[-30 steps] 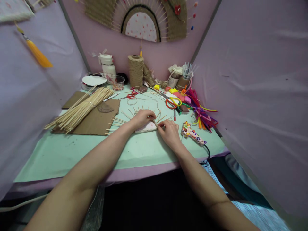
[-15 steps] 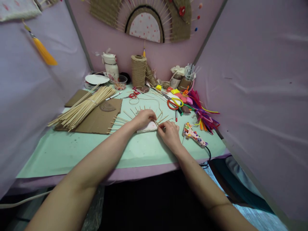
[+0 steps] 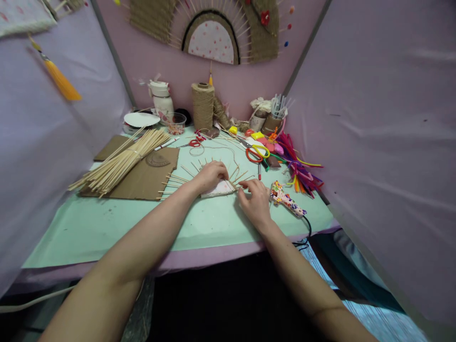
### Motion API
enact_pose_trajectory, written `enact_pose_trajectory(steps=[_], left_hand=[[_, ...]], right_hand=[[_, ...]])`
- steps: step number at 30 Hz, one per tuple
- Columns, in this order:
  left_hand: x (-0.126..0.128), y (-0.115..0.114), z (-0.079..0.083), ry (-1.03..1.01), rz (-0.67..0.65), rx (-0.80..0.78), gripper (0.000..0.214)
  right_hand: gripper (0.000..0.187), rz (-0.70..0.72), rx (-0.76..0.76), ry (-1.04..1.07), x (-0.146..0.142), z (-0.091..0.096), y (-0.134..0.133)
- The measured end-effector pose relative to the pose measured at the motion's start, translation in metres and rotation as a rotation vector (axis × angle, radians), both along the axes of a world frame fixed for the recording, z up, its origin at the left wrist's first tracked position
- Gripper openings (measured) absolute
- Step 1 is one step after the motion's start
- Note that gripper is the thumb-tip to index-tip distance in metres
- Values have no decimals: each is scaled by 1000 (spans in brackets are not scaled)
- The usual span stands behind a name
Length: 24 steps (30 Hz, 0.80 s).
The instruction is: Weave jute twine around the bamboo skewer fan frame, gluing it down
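A half-round white piece with pink spots [image 3: 219,188] lies on the table, thin wooden sticks fanning out from its curved side. My left hand [image 3: 212,176] rests over its top with the fingers curled down and closed on it, covering much of the middle. Beside its right corner is my right hand [image 3: 255,202], thumb and index finger apart and close to the lowest sticks on that side. A length of twine [image 3: 234,154] runs from the piece back across the table. Whether the right fingertips touch the twine is too small to tell.
Left lies a bundle of wooden sticks [image 3: 124,159] on cardboard [image 3: 166,178]. A patterned glue gun [image 3: 288,199] with a black cord sits right of my right hand. Behind are scissors [image 3: 258,152], a twine spool [image 3: 203,107], a bottle [image 3: 162,97] and pipe cleaners [image 3: 302,173].
My right thumb and index finger have parted and drawn slightly right, off the corner of the half-round piece. My left hand stays on it. The whole view has shifted a little.
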<state>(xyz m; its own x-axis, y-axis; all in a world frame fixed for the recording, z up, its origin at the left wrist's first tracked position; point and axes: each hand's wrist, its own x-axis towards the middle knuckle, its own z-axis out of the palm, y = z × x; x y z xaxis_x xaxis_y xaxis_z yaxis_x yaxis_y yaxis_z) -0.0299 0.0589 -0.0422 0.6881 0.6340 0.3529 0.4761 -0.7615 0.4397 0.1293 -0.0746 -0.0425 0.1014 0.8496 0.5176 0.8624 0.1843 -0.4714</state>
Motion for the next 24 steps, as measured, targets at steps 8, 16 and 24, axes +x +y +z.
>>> enact_pose_trajectory(steps=[8,16,24], left_hand=[[0,0,1,5,4,-18,20],[0,-2,2,17,24,-24,21],[2,-2,2,10,50,-32,24]], right_hand=[[16,70,-61,-113,-3,-5,0],[27,74,-34,9,-1,-4,2],[31,117,-20,56,-1,-5,0]])
